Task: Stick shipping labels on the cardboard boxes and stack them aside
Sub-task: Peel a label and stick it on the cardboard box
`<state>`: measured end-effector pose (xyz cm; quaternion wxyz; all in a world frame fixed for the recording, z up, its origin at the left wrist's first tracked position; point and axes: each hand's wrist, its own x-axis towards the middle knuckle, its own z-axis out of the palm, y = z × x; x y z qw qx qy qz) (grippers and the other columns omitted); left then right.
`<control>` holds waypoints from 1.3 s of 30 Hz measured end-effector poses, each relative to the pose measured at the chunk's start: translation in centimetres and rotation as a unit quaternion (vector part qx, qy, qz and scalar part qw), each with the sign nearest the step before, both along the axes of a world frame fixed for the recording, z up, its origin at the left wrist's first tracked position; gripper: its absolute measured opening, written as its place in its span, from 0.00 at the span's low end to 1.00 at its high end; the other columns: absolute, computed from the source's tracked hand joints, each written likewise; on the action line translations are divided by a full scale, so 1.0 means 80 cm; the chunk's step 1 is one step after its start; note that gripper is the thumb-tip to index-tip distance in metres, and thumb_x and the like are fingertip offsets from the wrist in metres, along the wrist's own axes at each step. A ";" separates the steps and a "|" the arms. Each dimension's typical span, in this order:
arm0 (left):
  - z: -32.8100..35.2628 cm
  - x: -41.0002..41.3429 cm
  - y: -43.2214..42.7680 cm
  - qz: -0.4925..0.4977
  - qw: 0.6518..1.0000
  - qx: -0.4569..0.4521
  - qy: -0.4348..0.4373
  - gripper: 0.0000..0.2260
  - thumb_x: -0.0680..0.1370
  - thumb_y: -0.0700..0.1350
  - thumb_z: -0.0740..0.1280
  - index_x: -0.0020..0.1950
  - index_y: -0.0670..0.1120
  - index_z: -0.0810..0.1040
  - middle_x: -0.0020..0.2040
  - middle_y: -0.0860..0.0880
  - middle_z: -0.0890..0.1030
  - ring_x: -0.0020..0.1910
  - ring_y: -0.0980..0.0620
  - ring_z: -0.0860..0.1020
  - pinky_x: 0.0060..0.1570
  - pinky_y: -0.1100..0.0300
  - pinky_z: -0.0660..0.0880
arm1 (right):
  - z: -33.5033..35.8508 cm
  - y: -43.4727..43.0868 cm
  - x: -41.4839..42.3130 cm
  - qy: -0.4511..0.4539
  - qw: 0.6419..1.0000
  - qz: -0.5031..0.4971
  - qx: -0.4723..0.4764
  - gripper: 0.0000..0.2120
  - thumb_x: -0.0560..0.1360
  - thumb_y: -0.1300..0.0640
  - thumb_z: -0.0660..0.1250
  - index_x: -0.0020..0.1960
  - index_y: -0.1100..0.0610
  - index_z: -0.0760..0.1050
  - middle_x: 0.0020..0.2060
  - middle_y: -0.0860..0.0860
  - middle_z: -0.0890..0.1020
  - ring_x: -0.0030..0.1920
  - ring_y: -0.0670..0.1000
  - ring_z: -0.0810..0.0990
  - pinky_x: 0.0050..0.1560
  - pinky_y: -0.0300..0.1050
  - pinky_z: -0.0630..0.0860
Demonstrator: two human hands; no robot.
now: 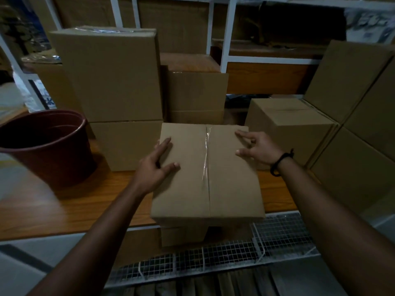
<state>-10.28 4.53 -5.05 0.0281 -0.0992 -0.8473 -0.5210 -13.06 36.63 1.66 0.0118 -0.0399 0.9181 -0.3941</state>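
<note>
Your left hand point(155, 167) and right hand point(255, 147), fingers spread flat, resting on the taped cardboard box point(207, 176), brown bucket point(49, 144) left of that box on the bench point(85, 199)

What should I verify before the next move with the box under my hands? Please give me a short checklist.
1. Seam closed: clear tape runs along the middle seam of the box. Ok.
2. Shipping label on the top face: none visible. Not ok.
3. Label ready to stick: none in view, and neither hand holds one. Cannot tell.
4. Hands placed: the left hand and the right hand rest on the top, one on each side of the seam. Ok.
5. Space on the left: the bucket stands apart from the box. Ok.
</note>
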 end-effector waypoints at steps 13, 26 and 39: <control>-0.006 -0.017 0.000 -0.049 0.985 0.106 -0.125 0.25 0.76 0.47 0.70 0.73 0.55 0.71 0.76 0.49 0.64 0.70 0.46 0.68 0.64 0.51 0.73 | -0.064 -0.006 -0.055 0.041 0.998 -0.054 -0.002 0.15 0.75 0.52 0.71 0.60 0.56 0.81 0.60 0.52 0.81 0.63 0.50 0.76 0.66 0.47 0.71; -0.013 0.016 -0.002 -0.041 0.989 0.072 -0.121 0.32 0.72 0.55 0.74 0.74 0.60 0.66 0.75 0.52 0.66 0.68 0.52 0.67 0.58 0.56 0.73 | -0.077 0.012 0.069 -0.038 0.996 0.075 -0.032 0.37 0.66 0.37 0.71 0.72 0.42 0.66 0.68 0.38 0.66 0.69 0.40 0.61 0.66 0.42 0.61; -0.122 0.075 -0.042 -0.076 0.973 -0.092 0.199 0.46 0.71 0.68 0.67 0.80 0.60 0.44 0.81 0.41 0.44 0.77 0.40 0.57 0.64 0.49 0.70 | -0.188 0.042 0.107 0.272 0.955 0.083 0.087 0.39 0.71 0.35 0.66 0.76 0.34 0.50 0.76 0.63 0.57 0.66 0.61 0.72 0.46 0.42 0.78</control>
